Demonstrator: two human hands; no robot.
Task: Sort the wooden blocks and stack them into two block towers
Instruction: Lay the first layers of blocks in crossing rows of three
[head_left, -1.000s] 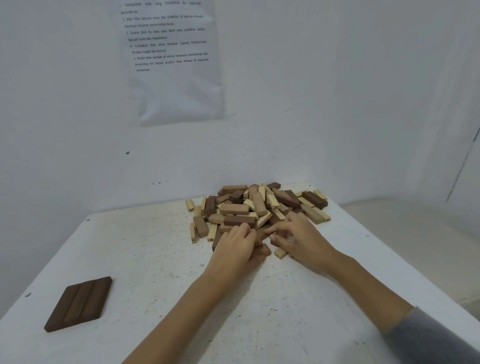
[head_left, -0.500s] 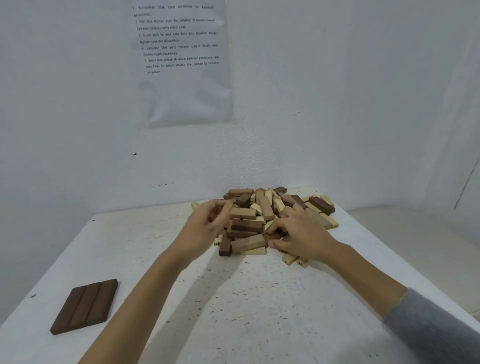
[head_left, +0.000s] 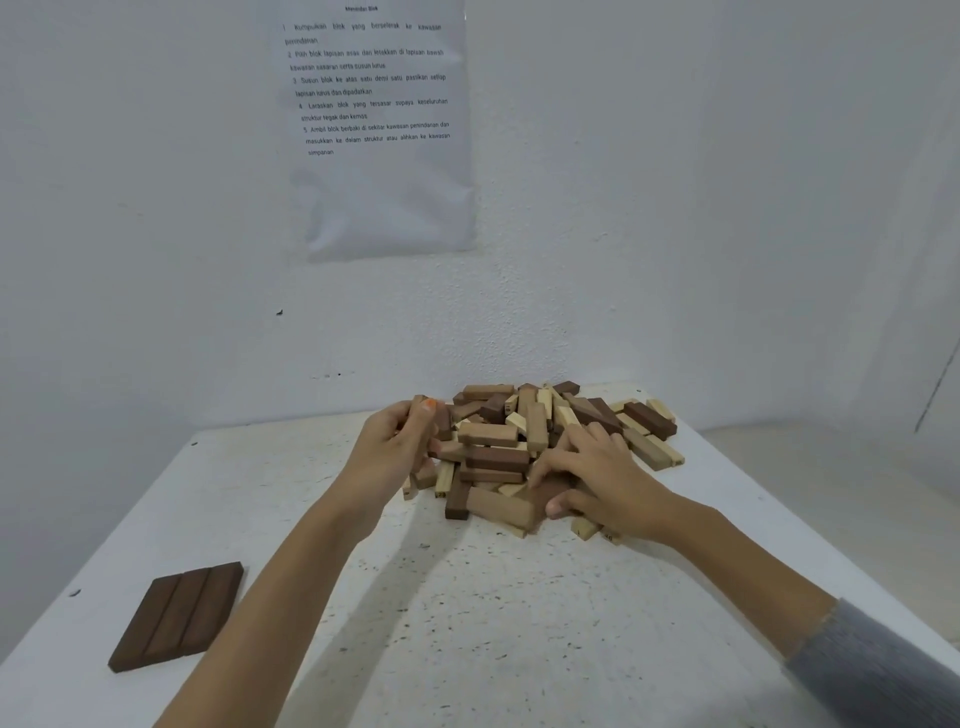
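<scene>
the block pile (head_left: 498, 447) is sitting at the table's (head_left: 467, 649) 12 o'clock. the left hand (head_left: 395, 447) is gripping a tan block (head_left: 418, 404) at its 9 o'clock edge; the right hand (head_left: 602, 478) is pinching a dark block (head_left: 550, 491) at 5 o'clock.

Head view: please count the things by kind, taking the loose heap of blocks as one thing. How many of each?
Dark blocks laid side by side, near left: 3
Heap of mixed blocks: 1
Hands, left hand and right hand: 2
Printed sheet on the wall: 1
Total: 7
</scene>
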